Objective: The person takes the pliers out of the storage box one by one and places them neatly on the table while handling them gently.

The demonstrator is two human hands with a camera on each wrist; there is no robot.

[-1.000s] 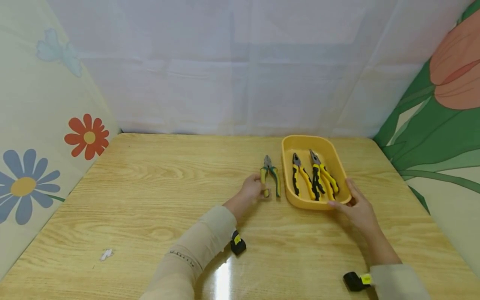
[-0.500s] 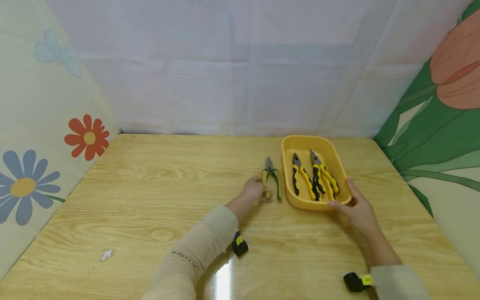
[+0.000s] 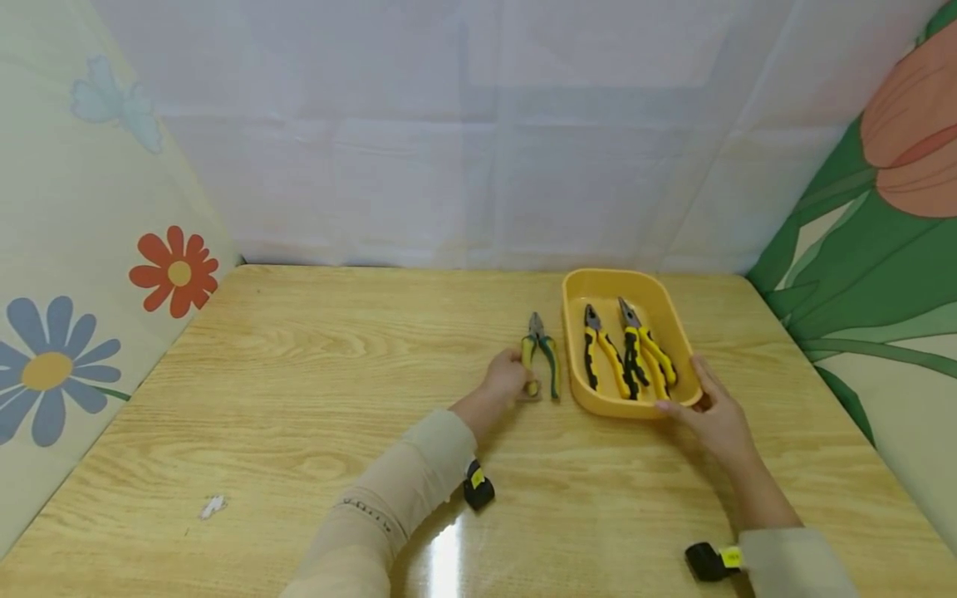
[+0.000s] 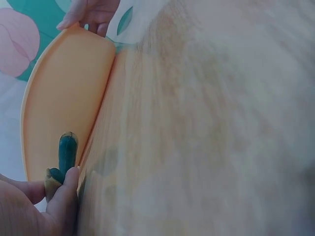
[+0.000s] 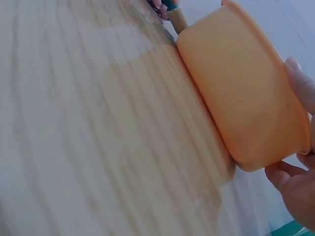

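Observation:
In the head view my left hand point(image 3: 504, 378) pinches the left handle of a pair of pliers point(image 3: 553, 365) with green and yellow grips. These pliers stand with handles spread, head pointing away, just left of a yellow plastic tray point(image 3: 613, 409). In the left wrist view, thumb and fingers hold the dark green handle point(image 4: 68, 152) beside the tray wall point(image 4: 69, 93). My right hand point(image 3: 718, 419) grips the tray's near right corner, thumb on the rim and fingers beneath. Inside lie black-and-yellow pliers point(image 3: 613, 361) and, to their right, long-nose pliers point(image 3: 628, 316) among overlapping handles.
The tray is on a wood-grain table point(image 3: 336, 357) near its back edge. A small white scrap point(image 3: 213, 507) lies front left. Black wrist devices point(image 3: 478, 488) show below both forearms. A white cloth point(image 3: 486, 149) backs the table, with flower-printed panels point(image 3: 52, 365) at the sides.
The green-handled pliers and my left hand have shifted very slightly nearer and to the right. My right hand and the tray stay in place.

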